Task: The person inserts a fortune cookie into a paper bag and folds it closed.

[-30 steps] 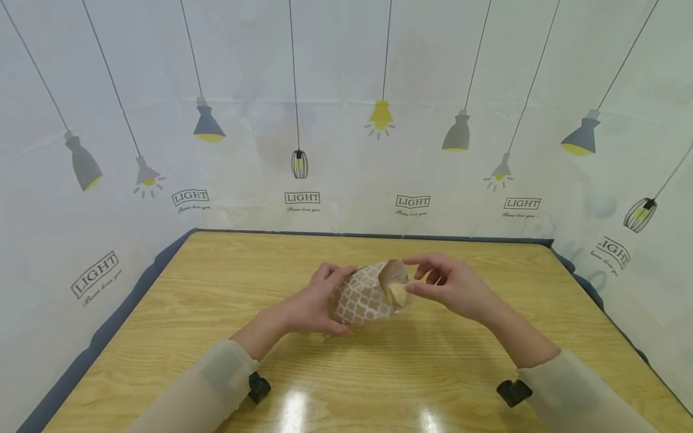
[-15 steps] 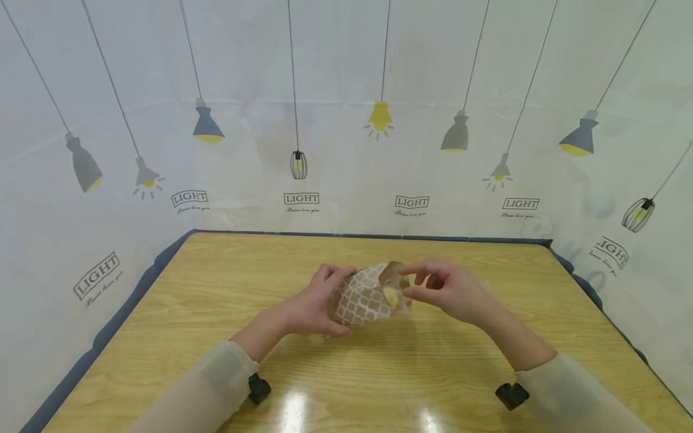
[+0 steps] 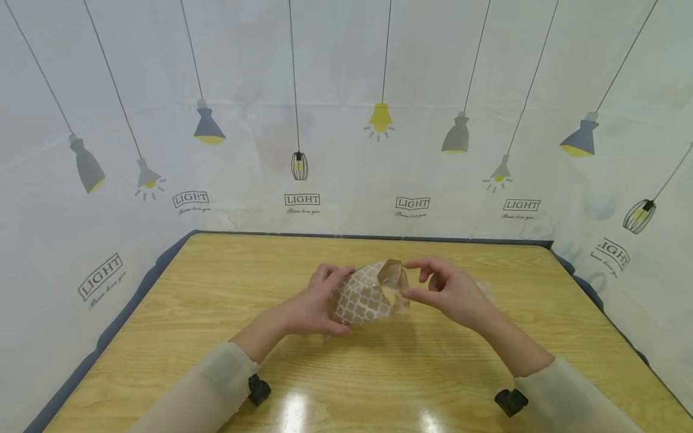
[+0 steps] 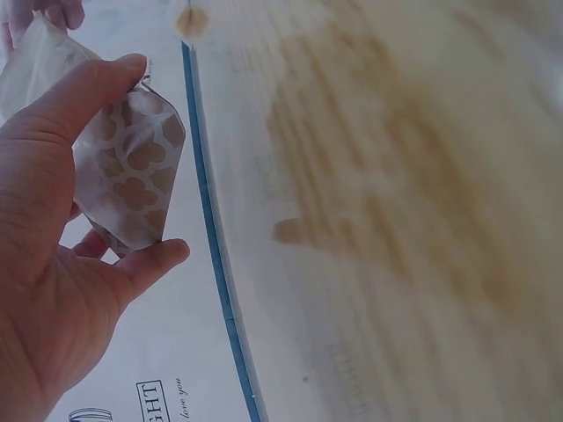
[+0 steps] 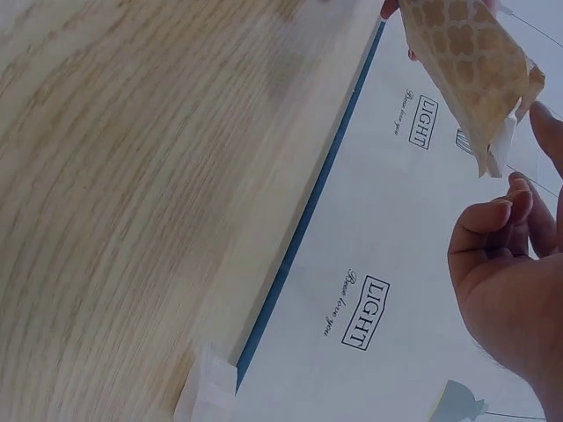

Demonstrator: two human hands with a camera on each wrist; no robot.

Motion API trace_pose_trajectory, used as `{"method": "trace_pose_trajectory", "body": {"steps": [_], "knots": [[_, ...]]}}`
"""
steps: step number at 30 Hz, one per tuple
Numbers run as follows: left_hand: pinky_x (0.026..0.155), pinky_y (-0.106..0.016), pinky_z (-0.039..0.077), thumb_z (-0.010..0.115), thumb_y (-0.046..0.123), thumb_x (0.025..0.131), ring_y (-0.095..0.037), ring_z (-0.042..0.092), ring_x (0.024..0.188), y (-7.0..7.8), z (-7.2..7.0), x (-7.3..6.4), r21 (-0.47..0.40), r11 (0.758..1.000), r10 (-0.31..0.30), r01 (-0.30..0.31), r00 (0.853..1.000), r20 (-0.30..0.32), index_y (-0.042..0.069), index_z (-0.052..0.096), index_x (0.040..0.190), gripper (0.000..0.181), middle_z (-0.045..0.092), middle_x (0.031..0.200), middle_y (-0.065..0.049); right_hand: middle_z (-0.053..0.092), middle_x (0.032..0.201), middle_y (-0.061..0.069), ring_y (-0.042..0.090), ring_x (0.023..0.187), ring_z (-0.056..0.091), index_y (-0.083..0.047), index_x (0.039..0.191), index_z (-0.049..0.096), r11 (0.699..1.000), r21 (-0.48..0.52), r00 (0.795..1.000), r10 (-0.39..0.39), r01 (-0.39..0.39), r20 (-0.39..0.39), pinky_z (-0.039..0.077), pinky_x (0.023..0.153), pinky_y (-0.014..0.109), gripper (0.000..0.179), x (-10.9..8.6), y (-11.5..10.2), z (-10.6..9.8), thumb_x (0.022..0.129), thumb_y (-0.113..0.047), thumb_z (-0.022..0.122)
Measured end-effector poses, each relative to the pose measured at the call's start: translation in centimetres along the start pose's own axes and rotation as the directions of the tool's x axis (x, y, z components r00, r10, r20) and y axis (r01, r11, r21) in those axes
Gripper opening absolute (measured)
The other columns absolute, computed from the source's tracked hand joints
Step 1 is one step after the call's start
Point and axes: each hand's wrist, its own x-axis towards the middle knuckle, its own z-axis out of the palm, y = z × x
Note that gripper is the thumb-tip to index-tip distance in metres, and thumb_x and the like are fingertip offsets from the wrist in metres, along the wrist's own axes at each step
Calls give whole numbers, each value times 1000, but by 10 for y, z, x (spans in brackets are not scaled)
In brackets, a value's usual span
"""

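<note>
**Patterned paper bag held over wooden table, both hands engaged**

Item 1. Left sleeve (image 3: 211,385): pale, translucent fabric, entering from the lower left of the head view; a small black clip sits at its cuff.

Item 2. Left hand (image 3: 314,307): curled round the closed end of the bag, thumb below and fingers over the top. The left wrist view shows the thumb and a finger (image 4: 106,83) clamping the bag's folded base between them.

Item 3. Brown paper bag with a white lattice pattern (image 3: 365,296): held just above the middle of the table, lying roughly on its side, mouth turned to the right and gaping. Plain brown inner face visible at the mouth. In the right wrist view the bag (image 5: 466,66) hangs above the right fingers.

Item 4. Right hand (image 3: 446,290): at the bag's mouth, thumb and forefinger brought near each other at the rim, other fingers loosely curled. Whether the fingertips actually pinch the paper cannot be told; the right wrist view shows the curled fingers (image 5: 493,233) a little apart from the bag's edge.

Item 5. Light wood-grain table with a dark blue edge (image 3: 411,373): glossy, with light reflections near the front.

Item 6. White backdrop printed with hanging lamps and the word "LIGHT" (image 3: 346,120): surrounds the table on three sides.
</note>
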Motion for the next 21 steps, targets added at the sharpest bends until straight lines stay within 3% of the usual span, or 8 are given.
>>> {"method": "trace_pose_trajectory", "body": {"steps": [8, 21], "knots": [[113, -50, 41, 94, 29, 70, -26, 38, 131, 2, 0, 0, 1, 1000, 11, -11, 1000, 0, 28, 21, 161, 117, 29, 144, -8, 57, 109, 15, 17, 67, 49, -28, 130, 65, 999, 27, 999, -27, 26, 33, 46, 53, 27, 47, 1, 0, 3, 87, -41, 80], [112, -48, 42, 96, 26, 68, -24, 38, 128, 1, 0, 0, -19, 1000, 4, -4, 1000, -25, 26, 23, 161, 118, 30, 141, -7, 57, 109, 10, 15, 64, 48, -28, 135, 62, 999, 31, 999, -12, 11, 31, 45, 51, 28, 55, 0, -1, 4, 85, -43, 81]]}}
